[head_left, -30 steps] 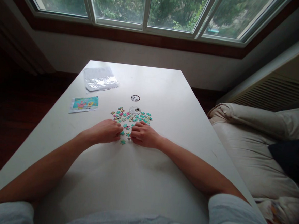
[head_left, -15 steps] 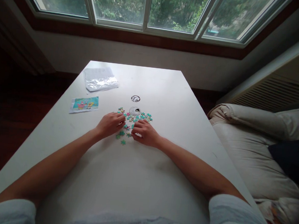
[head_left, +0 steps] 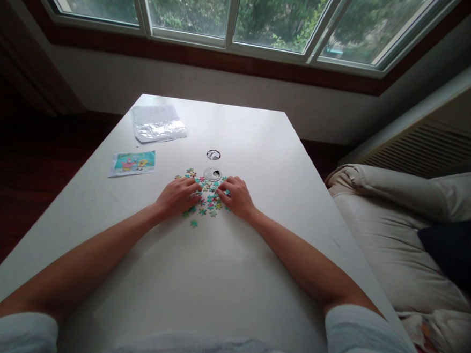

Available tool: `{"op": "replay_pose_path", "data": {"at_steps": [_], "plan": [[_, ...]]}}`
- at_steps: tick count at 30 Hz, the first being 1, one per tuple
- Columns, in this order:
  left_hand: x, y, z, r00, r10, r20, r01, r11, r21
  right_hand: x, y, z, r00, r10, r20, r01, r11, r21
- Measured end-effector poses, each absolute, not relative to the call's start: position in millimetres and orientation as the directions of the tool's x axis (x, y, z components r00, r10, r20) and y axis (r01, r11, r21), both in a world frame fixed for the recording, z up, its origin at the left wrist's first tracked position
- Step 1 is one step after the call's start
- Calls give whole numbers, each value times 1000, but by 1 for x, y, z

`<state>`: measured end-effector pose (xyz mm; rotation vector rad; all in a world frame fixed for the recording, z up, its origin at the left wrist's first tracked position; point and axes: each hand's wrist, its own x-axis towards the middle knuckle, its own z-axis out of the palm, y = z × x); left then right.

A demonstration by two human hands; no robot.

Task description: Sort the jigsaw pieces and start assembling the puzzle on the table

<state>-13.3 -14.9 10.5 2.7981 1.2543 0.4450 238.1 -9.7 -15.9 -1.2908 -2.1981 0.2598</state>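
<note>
Small jigsaw puzzle pieces (head_left: 208,200), mostly teal with some pink and yellow, lie in a loose pile on the white table (head_left: 208,271). At the pile's left side is my left hand (head_left: 179,195), palm down, its bent fingers reaching over pieces and its thumb apart from them. Across from it, my right hand (head_left: 237,196) rests over the pile's right side with curved fingers and thumb spread. No piece shows held in either hand, though the fingertips cover some. One teal piece (head_left: 194,223) lies alone toward me.
Just beyond the pile sits a round clear disc (head_left: 212,174), and behind it a dark-rimmed round item (head_left: 213,155). To the left are a cartoon picture card (head_left: 135,162) and a clear plastic bag (head_left: 158,124). A beige sofa (head_left: 377,224) flanks the table's right edge.
My right hand has moved right and away from me, uncovering pieces in the middle. My left hand has shifted slightly right, and pieces now show beyond its knuckles.
</note>
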Motion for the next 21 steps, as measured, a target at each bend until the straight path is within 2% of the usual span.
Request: {"op": "replay_pose_path", "data": {"at_steps": [9,16,21], "plan": [[-12,-13,10,679,697,232,666,-717,205,235,-4,-21,-387,837,386,725,535,-433],[-12,-13,10,694,684,225,643,-730,234,231,-11,-14,-468,805,365,742,582,-332],[-15,-11,9,684,693,226,652,-721,236,231,-13,-11,-489,806,334,750,584,-311]]}}
